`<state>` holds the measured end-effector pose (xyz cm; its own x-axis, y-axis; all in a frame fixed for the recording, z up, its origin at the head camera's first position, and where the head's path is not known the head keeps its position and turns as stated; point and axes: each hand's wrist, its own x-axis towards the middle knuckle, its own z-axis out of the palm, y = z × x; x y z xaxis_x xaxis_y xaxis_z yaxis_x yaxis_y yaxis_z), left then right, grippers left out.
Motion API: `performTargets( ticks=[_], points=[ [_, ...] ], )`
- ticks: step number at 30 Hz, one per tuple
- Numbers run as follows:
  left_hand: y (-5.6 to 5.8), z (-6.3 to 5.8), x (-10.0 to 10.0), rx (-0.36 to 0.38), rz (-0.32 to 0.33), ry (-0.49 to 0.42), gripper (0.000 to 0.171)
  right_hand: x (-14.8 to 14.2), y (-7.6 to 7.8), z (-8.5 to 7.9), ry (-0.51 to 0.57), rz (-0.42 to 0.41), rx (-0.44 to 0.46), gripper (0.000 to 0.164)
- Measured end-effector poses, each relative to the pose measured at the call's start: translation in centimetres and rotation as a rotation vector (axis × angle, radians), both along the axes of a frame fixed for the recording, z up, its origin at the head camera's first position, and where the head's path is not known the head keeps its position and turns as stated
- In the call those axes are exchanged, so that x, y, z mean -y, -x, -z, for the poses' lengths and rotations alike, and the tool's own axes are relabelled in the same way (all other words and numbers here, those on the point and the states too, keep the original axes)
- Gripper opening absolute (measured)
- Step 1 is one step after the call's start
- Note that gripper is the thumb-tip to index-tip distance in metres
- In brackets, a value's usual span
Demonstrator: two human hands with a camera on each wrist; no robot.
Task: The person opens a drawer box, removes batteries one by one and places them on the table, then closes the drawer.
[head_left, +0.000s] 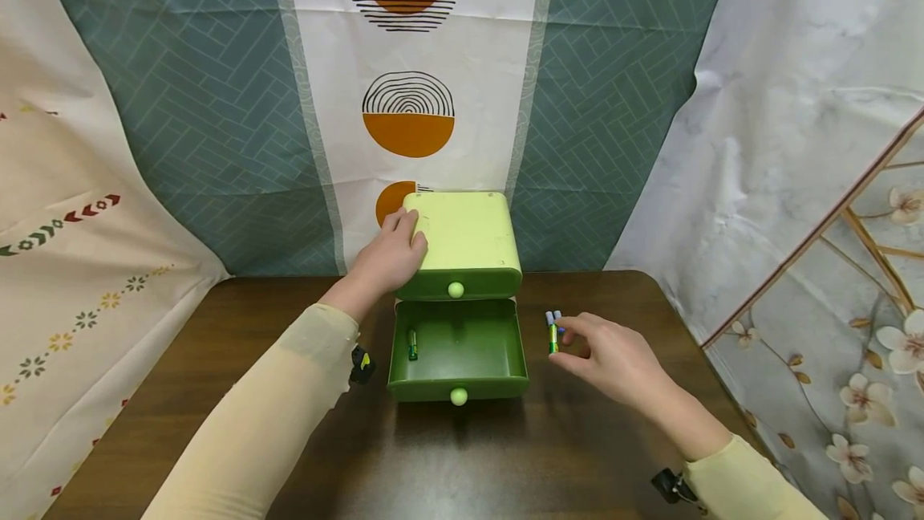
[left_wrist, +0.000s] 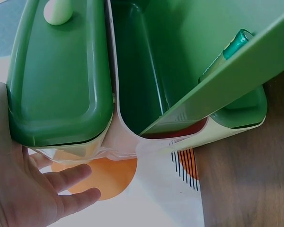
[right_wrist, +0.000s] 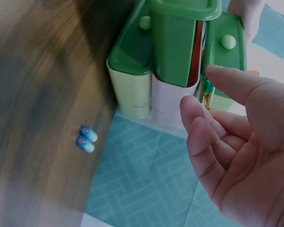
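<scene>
My left hand [head_left: 390, 253] rests on the top left edge of a small green drawer unit [head_left: 468, 235], its fingers spread along the side in the left wrist view. The middle drawer [head_left: 426, 390] is pulled out, and one green battery [head_left: 413, 346] lies in it near the left wall. To the right of the drawer, my right hand [head_left: 613, 355] pinches a green and gold battery [right_wrist: 208, 97] between thumb and fingertips, above the table. Two blue batteries [right_wrist: 87, 134] lie side by side on the table just beyond that hand.
The unit stands on a dark wooden table [head_left: 462, 472], near its back edge. The top drawer [head_left: 491, 286] is closed, with a round pale knob. A patterned cloth [head_left: 613, 103] hangs behind, and more cloths hang at both sides.
</scene>
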<state>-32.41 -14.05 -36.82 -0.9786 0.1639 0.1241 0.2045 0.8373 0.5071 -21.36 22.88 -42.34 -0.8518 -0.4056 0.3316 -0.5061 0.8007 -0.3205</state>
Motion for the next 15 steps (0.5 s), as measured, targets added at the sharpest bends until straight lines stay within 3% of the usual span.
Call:
performTargets(
  ticks=[15],
  points=[
    [-0.1, 0.0, 0.0, -0.003, -0.006, -0.004, 0.070, -1.6, 0.6, 1.5, -0.078, 0.015, 0.032, 0.037]
  ],
)
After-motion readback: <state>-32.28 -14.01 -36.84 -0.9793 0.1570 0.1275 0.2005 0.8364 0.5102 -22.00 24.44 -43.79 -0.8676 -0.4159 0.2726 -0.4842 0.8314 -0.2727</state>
